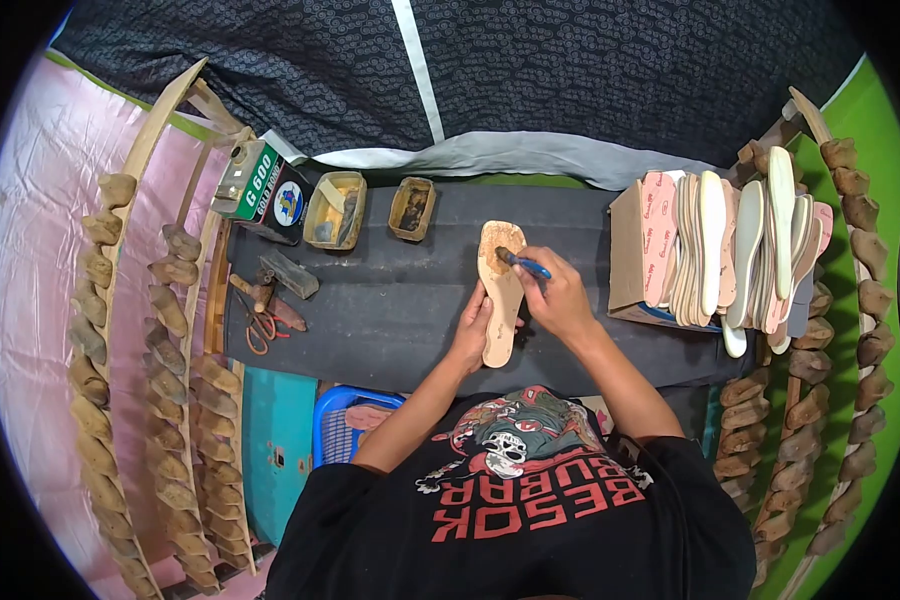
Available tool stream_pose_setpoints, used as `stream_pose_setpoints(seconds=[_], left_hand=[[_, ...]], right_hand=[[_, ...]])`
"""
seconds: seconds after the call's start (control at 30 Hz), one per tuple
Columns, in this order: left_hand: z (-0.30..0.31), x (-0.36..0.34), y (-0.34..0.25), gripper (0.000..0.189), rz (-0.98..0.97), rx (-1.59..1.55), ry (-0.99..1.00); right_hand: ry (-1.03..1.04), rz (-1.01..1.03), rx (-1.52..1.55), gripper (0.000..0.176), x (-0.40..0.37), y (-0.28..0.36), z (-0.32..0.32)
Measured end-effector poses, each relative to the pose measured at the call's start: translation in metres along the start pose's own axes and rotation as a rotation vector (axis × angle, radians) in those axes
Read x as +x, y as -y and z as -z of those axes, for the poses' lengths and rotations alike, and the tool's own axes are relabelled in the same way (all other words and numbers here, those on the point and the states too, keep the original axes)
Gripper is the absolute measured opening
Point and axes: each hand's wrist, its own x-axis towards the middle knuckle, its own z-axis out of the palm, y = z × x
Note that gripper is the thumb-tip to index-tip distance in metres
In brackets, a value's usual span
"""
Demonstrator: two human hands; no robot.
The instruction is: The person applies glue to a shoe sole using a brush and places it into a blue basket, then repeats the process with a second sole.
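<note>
A tan shoe insole (501, 300) is held upright over the dark table, its wide end away from me. My left hand (472, 330) grips it along its left edge near the middle. In my right hand (560, 298) is a brush with a blue handle (535, 269). The bristles touch the wide end of the insole, where a brownish, wet-looking coat covers the surface. The right-hand fingers are closed around the brush handle.
At the back left stand a glue can (262, 190) and two tubs (335, 210). Scissors (260, 325) and a hammer (260, 290) lie left. A box (628, 250) with stacked insoles (710, 245) is at right. Racks of wooden shoe lasts (95, 430) flank both sides; a blue basket (335, 408) sits below.
</note>
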Motion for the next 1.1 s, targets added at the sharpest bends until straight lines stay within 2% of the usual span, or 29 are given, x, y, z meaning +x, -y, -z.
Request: stream_pose_setpoints(seconds=[0.07, 0.17, 0.27, 0.57, 0.67, 0.77, 0.87, 0.97, 1.07, 1.1], left_hand=[[0.001, 0.000, -0.001, 0.067, 0.002, 0.008, -0.006], [0.001, -0.002, -0.004, 0.067, 0.002, 0.016, -0.014], [0.001, -0.003, -0.006, 0.065, 0.006, 0.023, -0.001], [0.006, -0.005, -0.005, 0.062, -0.011, 0.024, -0.008], [0.006, -0.004, -0.003, 0.061, -0.021, 0.025, -0.029], [0.004, -0.005, -0.005, 0.060, -0.020, 0.031, -0.036], [0.005, -0.005, -0.005, 0.059, -0.013, 0.068, -0.046], [0.001, -0.007, -0.007, 0.058, 0.016, 0.071, -0.038], [0.003, -0.008, -0.005, 0.058, 0.037, 0.069, -0.052], [0.004, -0.007, -0.006, 0.058, 0.041, 0.073, -0.058]], right_hand=[[0.030, 0.009, -0.004, 0.016, -0.001, 0.002, -0.002], [-0.059, -0.024, -0.015, 0.016, 0.002, -0.004, -0.004], [-0.063, -0.077, 0.000, 0.015, 0.006, 0.001, 0.000], [-0.024, -0.025, -0.003, 0.017, -0.003, -0.001, -0.013], [0.102, 0.083, -0.071, 0.015, -0.002, 0.003, -0.008], [0.000, 0.031, -0.010, 0.014, 0.000, -0.004, -0.010], [-0.072, 0.081, 0.001, 0.014, 0.001, -0.001, -0.011], [0.000, 0.039, 0.018, 0.014, -0.001, 0.004, -0.016], [-0.014, -0.108, 0.057, 0.015, 0.002, -0.001, -0.020], [-0.006, -0.095, 0.051, 0.015, 0.003, 0.000, -0.021]])
